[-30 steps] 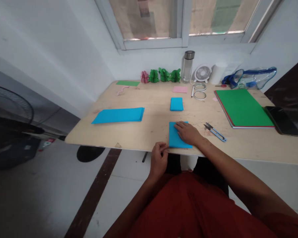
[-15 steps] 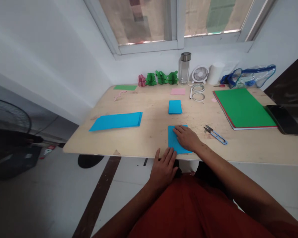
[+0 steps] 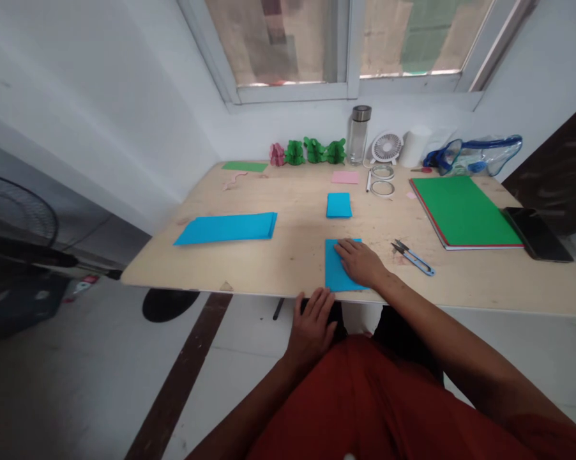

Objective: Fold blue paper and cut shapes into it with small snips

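A blue sheet of paper [image 3: 336, 275] lies flat near the front edge of the table, partly covered by my right hand [image 3: 359, 260], whose fingers lie flat on it. My left hand [image 3: 313, 322] rests at the table's front edge, fingers stretched out, the tips close to the paper's lower left corner. Farther back sits a small stack of blue paper squares [image 3: 339, 205]. Long blue paper strips [image 3: 225, 228] lie to the left. Thread snips [image 3: 413, 257] with a light blue handle lie to the right of my right hand.
Along the back stand folded green paper shapes [image 3: 314, 150], a pink one [image 3: 277, 154], a glass bottle [image 3: 358, 140], a small white fan [image 3: 386, 148] and a clear pouch [image 3: 484, 155]. Tape rolls [image 3: 382, 180], a green paper stack [image 3: 465, 211] and a phone [image 3: 537, 233] lie on the table [image 3: 278, 268].
My left hand has drawn back slightly from the paper's lower corner. My right hand stays on the sheet, and the camera view has shifted a little.
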`<state>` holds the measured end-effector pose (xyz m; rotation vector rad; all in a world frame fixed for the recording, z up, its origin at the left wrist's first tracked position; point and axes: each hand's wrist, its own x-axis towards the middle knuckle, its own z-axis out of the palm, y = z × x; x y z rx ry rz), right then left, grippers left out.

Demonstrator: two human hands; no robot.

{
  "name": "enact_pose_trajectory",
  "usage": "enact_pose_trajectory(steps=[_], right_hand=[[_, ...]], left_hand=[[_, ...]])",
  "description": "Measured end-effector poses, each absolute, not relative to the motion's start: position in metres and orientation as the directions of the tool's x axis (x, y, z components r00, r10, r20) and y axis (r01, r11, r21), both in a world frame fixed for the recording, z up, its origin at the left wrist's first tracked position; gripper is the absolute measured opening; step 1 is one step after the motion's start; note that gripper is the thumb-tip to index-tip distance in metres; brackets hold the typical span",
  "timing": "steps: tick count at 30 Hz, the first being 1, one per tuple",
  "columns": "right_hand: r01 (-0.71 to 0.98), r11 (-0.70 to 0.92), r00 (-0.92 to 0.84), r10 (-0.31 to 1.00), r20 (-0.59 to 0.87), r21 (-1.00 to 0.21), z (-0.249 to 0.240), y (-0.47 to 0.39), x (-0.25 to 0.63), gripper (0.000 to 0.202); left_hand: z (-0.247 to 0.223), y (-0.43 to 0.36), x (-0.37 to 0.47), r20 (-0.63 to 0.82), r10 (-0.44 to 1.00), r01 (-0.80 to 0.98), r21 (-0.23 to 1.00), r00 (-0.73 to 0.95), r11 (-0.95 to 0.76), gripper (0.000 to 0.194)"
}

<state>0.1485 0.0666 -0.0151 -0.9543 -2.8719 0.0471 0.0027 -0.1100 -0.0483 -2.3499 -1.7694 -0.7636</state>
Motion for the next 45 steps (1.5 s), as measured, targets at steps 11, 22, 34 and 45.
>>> enact_pose_trajectory(steps=[11, 22, 34, 45], right_hand=[[0.587, 0.805, -0.792, 0.593, 0.147, -0.085, -0.016, 0.065, 0.148, 0.044], [0.548, 0.835, -0.806, 0.542, 0.239, -0.046, -0.002, 0.006, 0.152, 0.039], [0.517, 0.845, -0.793, 0.533, 0.295, -0.138, -0.024, -0.041, 0.154, 0.04], [0.63, 0.776, -0.752, 0.598, 0.278, 0.033, -0.021, -0.047, 0.201, 0.036]], left_hand=[[-0.028, 0.017, -0.019, 0.19, 0.948, 0.936, 0.196, 0.256, -0.292, 0.047], [-0.04, 0.009, -0.021, 0.15, 0.945, 0.943, 0.126, 0.29, -0.309, 0.052], [-0.039, 0.009, -0.021, 0.165, 0.944, 0.935, 0.169, 0.284, -0.311, 0.053], [-0.041, 0.01, -0.02, 0.161, 0.947, 0.939, 0.165, 0.277, -0.303, 0.054]])
